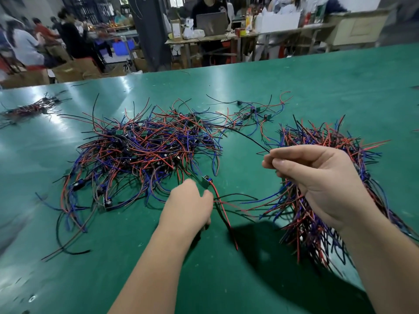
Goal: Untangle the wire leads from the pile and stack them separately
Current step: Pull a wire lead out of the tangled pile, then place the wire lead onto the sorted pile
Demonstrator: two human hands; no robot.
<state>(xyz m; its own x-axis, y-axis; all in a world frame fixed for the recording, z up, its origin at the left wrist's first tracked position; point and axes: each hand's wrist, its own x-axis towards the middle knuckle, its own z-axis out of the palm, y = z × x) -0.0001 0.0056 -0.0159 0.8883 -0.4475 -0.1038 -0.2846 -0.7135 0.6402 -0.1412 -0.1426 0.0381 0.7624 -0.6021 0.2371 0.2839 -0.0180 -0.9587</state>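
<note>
A big tangled pile of red, blue and black wire leads (pixel 145 152) lies on the green table (pixel 317 87), left of centre. My left hand (pixel 189 205) pinches one lead by its small green board (pixel 205 180), just at the pile's near edge; its red and black wires trail toward me. My right hand (pixel 317 177) is raised above the table and grips a thick bundle of leads (pixel 313 223) that hangs below and fans out behind it. Its fingertips also pinch a long black wire (pixel 247 138) that runs back to the pile.
A few loose leads with small boards (pixel 251 112) lie beyond the pile. Another small stack of leads (pixel 29 109) sits at the far left of the table. Past the table's far edge are people, benches and boxes.
</note>
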